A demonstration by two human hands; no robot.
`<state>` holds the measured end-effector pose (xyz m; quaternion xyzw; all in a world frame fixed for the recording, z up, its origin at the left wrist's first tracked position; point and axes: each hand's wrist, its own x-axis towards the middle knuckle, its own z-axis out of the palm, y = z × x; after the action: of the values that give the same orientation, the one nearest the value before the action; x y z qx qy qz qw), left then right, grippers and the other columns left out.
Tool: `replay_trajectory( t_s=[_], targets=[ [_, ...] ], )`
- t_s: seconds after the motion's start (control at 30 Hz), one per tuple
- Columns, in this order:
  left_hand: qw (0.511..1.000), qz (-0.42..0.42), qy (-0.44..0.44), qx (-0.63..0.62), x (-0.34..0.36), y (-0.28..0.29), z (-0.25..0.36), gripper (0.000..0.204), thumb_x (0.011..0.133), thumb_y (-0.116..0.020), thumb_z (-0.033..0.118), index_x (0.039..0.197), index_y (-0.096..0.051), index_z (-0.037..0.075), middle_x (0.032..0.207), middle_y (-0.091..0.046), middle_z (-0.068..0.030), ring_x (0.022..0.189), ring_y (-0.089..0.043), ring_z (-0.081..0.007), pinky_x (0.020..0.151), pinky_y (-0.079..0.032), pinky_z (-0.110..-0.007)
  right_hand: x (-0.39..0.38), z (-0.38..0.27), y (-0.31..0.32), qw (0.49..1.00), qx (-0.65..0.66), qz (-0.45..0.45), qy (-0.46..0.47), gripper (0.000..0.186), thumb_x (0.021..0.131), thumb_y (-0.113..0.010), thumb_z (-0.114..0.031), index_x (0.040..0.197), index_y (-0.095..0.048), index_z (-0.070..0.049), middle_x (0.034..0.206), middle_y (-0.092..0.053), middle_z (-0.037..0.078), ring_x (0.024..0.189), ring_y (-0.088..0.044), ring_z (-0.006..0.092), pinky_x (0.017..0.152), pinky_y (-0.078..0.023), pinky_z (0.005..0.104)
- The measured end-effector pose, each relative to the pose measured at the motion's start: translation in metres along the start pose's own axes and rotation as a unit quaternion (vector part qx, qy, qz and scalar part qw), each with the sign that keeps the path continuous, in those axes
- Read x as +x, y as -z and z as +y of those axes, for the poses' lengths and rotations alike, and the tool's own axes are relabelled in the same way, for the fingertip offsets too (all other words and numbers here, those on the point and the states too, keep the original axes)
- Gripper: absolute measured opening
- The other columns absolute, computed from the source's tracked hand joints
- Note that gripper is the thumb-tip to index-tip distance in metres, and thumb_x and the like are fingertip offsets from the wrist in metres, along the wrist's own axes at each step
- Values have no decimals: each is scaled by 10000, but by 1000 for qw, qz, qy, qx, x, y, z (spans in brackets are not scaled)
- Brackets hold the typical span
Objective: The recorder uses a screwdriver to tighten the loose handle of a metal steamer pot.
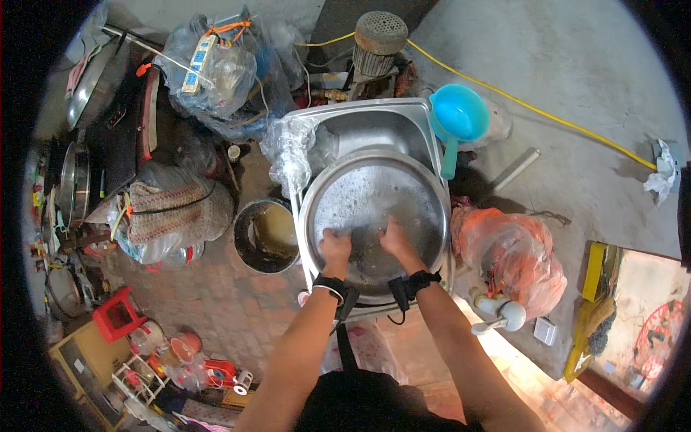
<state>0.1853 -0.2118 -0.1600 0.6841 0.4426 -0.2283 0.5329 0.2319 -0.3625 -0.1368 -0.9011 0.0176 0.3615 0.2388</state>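
A wide round metal basin (432,194) of cloudy water rests across a stainless steel sink (417,109). Both of my hands reach into the basin, side by side and apart. My left hand (335,248) dips into the water left of the middle. Slightly farther in, my right hand (394,237) dips in to the right of the middle. The fingers of both hands are mostly hidden under the murky surface, so whether they grip anything does not show. Dark bands circle both wrists.
Left of the sink, a dark bucket (246,248) holds brownish liquid. A blue dipper (459,114) hangs over the sink's far right corner. Orange plastic bags (529,255) lie to the right. Behind stands a rusty motor (378,47), with a yellow cable (533,104) running across the wall.
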Motion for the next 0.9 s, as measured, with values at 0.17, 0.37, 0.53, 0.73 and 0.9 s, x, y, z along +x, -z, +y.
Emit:
replay_trajectory(
  t_s=[0.17,0.37,0.53,0.73,0.9],
  targets=[
    [982,-88,-99,132,39,15,-35,526,767,-588,224,1249,-505,31,1123,-572,-250,988,-573,-374,848,-444,-433,11,-43,-42,997,36,-58,39,614,859,-588,-289,1319,-329,24,1185,-505,304,1085,-515,419,891,-419,457],
    [996,-24,-26,-79,36,43,-51,395,814,-559,161,1181,-544,19,1072,-615,-176,935,-588,-310,796,-438,-405,-12,-52,-31,987,57,108,108,688,805,-647,-250,1381,-306,-91,1307,-399,259,1115,-461,459,910,-417,456],
    [985,-1,42,-167,18,24,-35,392,820,-555,158,1177,-527,-1,1029,-599,-144,912,-557,-239,758,-434,-356,-49,-48,-44,933,-269,60,229,634,726,-701,-206,1304,-442,-192,1360,-342,154,1162,-422,411,852,-463,505],
    [969,-32,4,-245,6,29,-23,266,834,-550,166,1056,-549,19,842,-580,-49,711,-528,-135,607,-422,-300,-9,-34,-32,963,-253,58,71,577,712,-684,-201,1248,-478,-138,1293,-406,174,1131,-430,445,886,-440,521],
    [941,13,-339,-12,6,43,-70,249,884,-504,186,1095,-564,70,922,-615,-36,863,-558,-137,810,-421,-285,-25,-68,-35,955,-215,44,199,452,754,-598,-134,1195,-501,-112,1254,-452,165,1130,-459,392,880,-435,504]
  ],
)
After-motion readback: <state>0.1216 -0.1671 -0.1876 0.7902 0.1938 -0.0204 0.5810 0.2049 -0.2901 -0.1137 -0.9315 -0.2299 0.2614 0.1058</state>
